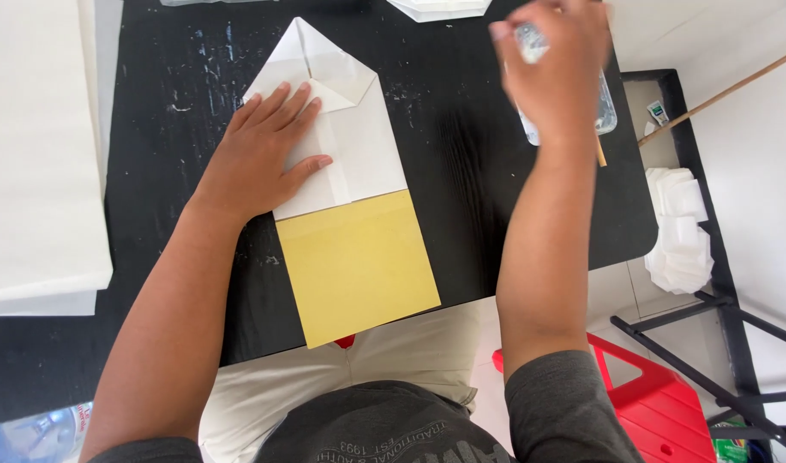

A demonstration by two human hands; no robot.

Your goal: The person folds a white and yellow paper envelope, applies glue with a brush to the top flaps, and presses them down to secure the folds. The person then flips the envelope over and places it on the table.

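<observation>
My left hand [269, 153] lies flat, fingers spread, on a folded sheet of paper [359, 146] on the black table [462, 171]. The sheet is white with a pointed top fold, and its lower part [359, 266] is yellow and reaches the table's near edge. My right hand [552, 64] is raised over the table's far right, fingers closed around a small clear object [527, 41] that is blurred. Under that hand lies a clear plastic tray [606, 111] with a thin wooden stick [600, 153] poking out.
A stack of large white sheets [37, 146] covers the table's left side. A folded white paper piece [440, 7] sits at the far edge. Right of the table are a pile of white paper shapes [680, 227], a wooden rod [723, 94], a black frame [719, 343] and a red stool [659, 403].
</observation>
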